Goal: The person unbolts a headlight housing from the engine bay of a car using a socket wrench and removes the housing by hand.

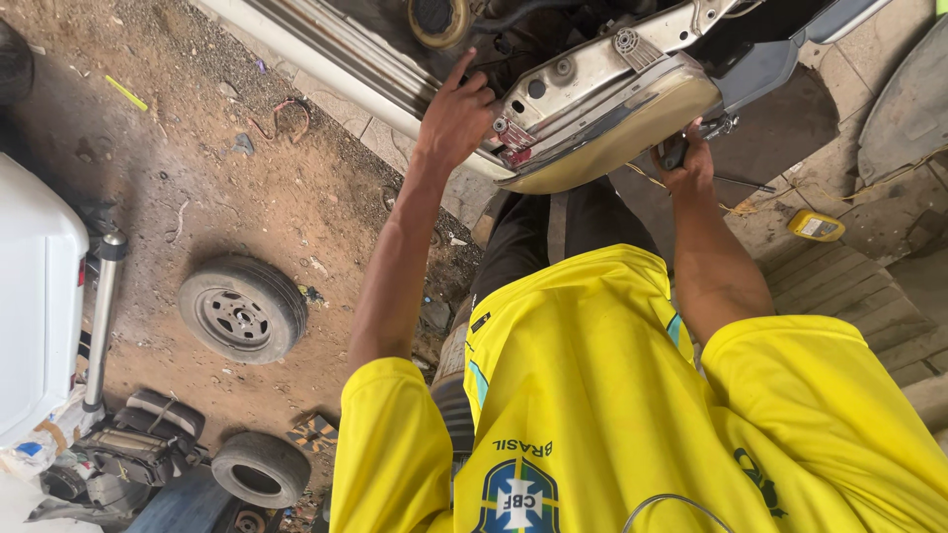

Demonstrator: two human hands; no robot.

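Headlight [602, 138], curved yellowed plastic, hands [456, 118] steadying.

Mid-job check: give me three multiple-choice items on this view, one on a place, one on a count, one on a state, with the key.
1. Where is the left hand?
A. on the pale metal car part
B. on the wheel with rim
C. on the yellow bottle

2. How many tyres lie on the dirt ground?
A. none
B. two
C. five

3. The right hand is
A. hanging free
B. gripping a dark tool under the part
C. resting on the wooden pallet

Key: 1 A, fingers press the part; 2 B, the wheel with rim and a bare tyre; 3 B, fingers close round it.
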